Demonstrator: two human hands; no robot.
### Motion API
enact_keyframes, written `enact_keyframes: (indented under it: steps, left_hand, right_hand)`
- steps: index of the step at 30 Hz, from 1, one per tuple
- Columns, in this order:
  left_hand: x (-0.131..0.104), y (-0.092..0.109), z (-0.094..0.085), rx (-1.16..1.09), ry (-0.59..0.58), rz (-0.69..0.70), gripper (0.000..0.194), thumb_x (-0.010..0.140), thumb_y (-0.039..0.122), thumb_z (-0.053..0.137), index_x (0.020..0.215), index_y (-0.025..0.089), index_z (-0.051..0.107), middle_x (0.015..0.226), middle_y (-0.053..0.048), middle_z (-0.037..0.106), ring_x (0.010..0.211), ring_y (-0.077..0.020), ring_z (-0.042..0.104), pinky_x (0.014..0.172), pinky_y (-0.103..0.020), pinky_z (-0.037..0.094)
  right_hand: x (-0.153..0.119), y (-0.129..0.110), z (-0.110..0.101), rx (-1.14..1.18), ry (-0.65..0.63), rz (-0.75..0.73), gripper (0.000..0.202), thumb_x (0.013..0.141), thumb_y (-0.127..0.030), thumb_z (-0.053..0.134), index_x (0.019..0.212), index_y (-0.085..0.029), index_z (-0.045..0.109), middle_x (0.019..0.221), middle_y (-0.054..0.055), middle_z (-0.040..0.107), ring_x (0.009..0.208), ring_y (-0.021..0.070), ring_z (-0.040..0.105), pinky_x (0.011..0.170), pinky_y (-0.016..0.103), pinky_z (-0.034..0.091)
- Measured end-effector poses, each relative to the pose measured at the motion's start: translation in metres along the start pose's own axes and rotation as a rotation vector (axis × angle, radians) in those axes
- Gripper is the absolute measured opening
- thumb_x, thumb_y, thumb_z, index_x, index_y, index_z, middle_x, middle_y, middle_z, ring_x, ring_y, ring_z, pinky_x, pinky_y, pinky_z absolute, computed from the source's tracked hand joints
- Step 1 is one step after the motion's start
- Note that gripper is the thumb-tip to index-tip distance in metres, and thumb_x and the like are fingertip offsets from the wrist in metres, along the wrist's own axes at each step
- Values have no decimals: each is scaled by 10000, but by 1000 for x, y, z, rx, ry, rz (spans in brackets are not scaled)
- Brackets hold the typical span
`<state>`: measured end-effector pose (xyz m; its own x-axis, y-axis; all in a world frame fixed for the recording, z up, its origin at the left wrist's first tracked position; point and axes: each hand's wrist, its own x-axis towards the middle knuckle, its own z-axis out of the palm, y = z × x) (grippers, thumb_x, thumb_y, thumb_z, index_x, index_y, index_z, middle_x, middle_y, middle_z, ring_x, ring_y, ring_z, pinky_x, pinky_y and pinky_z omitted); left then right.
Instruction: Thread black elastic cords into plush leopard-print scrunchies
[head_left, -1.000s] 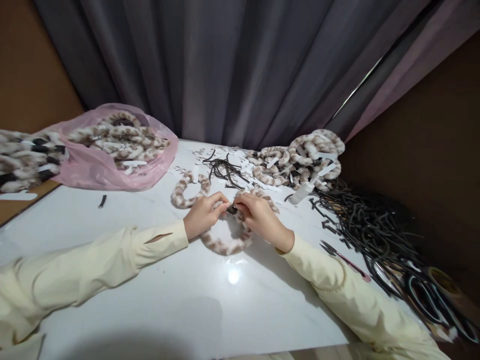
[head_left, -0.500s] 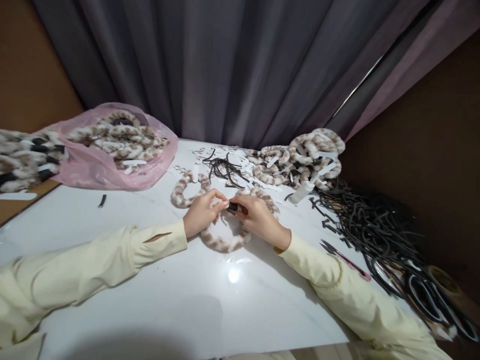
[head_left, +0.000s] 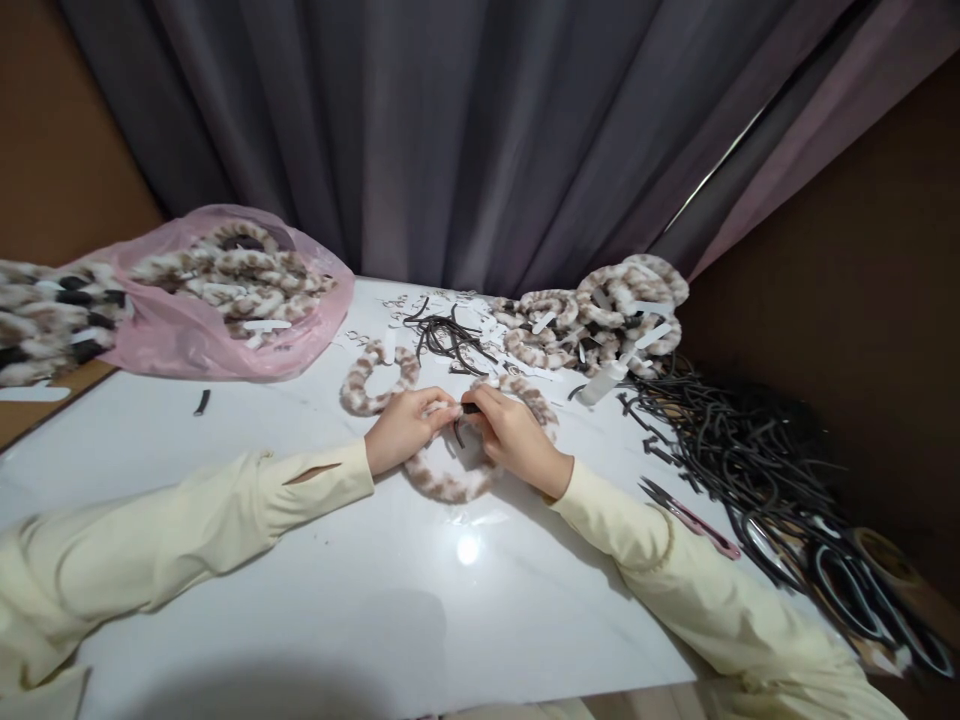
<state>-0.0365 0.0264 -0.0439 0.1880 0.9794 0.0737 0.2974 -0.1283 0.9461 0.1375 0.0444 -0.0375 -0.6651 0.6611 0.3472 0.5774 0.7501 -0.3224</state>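
Near the middle of the white table, my left hand (head_left: 409, 425) pinches one end of a brown-and-white furry ring (head_left: 450, 487). My right hand (head_left: 517, 432) is closed on a small black strip (head_left: 470, 408) at the ring's upper side, its fingertips nearly touching those of my left hand. A thin dark end hangs down between the hands. The ring's lower curve lies on the table below them. Another furry piece (head_left: 536, 400) lies behind my right hand, and a curved furry loop (head_left: 360, 385) with a white tag rests behind my left hand.
A pink plastic bag (head_left: 315, 330) of furry loops stands at the left. Black cords (head_left: 454, 340) lie at the back, with a furry pile (head_left: 634, 290) and a small bottle (head_left: 604, 382) to their right. Pink-handled snips (head_left: 694, 520) and a black cord heap (head_left: 720, 430) are at the right.
The thin dark end now hangs lower between my hands. My right hand has shifted slightly left, and both hands remain closed at the ring.
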Motion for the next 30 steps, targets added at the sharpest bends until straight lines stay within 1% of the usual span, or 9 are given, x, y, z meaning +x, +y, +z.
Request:
enact_keyframes:
  steps: [4, 8, 13, 16, 19, 22, 24, 26, 30]
  left_hand:
    - [1, 2, 0, -186, -107, -48, 233, 751, 338, 572, 646, 129, 575, 427, 64, 390, 391, -58, 311, 414, -188, 236]
    - [4, 1, -3, -339, -204, -108, 262, 753, 335, 579, 613, 115, 548, 421, 73, 341, 382, -39, 264, 398, -174, 210]
    - [6, -4, -6, -254, -255, -91, 307, 788, 365, 553, 604, 124, 506, 426, 62, 365, 364, -33, 295, 381, -162, 222]
    - [4, -2, -6, -284, -280, -108, 320, 790, 380, 554, 608, 123, 496, 449, 60, 376, 359, -23, 285, 372, -155, 227]
    - [4, 3, -6, -385, -266, -172, 312, 771, 372, 585, 613, 123, 483, 475, 60, 376, 366, -11, 254, 360, -146, 203]
    - [5, 5, -7, -450, -234, -221, 319, 762, 357, 607, 600, 125, 458, 470, 70, 343, 373, -6, 237, 357, -139, 174]
    - [6, 5, -7, -469, -225, -230, 323, 759, 355, 617, 601, 126, 452, 473, 71, 340, 377, -5, 238, 357, -138, 171]
    - [6, 4, -7, -466, -227, -228, 324, 760, 358, 619, 606, 125, 456, 479, 69, 350, 378, -5, 240, 357, -138, 172]
    - [6, 3, -6, -440, -230, -215, 317, 768, 358, 611, 608, 120, 473, 480, 64, 365, 375, -6, 247, 360, -141, 178]
  right_hand:
    - [0, 4, 0, 100, 21, -37, 254, 795, -51, 400, 1003, -150, 508, 905, 95, 589, 816, 202, 563, 701, 285, 435]
    - [-1, 4, 0, 172, 50, -66, 282, 814, -66, 406, 1063, -172, 483, 951, 87, 606, 826, 187, 579, 712, 274, 440]
    - [-1, 4, 2, 157, 81, -82, 190, 831, -88, 389, 968, -158, 501, 882, 88, 611, 780, 179, 580, 673, 261, 439]
    - [1, 6, 0, 175, 92, -79, 161, 839, -92, 396, 932, -154, 512, 809, 69, 620, 711, 160, 580, 635, 246, 438]
    - [4, 9, -6, 181, 73, -73, 180, 849, -97, 408, 972, -156, 526, 833, 68, 637, 719, 157, 586, 647, 256, 449]
    - [6, 15, -14, 120, 36, -154, 307, 843, -88, 421, 1134, -141, 502, 1075, 122, 615, 917, 205, 561, 774, 334, 461]
    - [8, 19, -17, 57, 15, -219, 370, 831, -93, 456, 1198, -131, 489, 1173, 137, 578, 993, 238, 518, 828, 393, 447]
    - [8, 22, -17, 26, 22, -250, 344, 832, -118, 499, 1175, -127, 529, 1125, 134, 607, 964, 245, 520, 816, 407, 453]
    - [9, 24, -11, 59, 90, -280, 228, 852, -173, 527, 1061, -132, 609, 963, 118, 656, 861, 218, 551, 756, 365, 479]
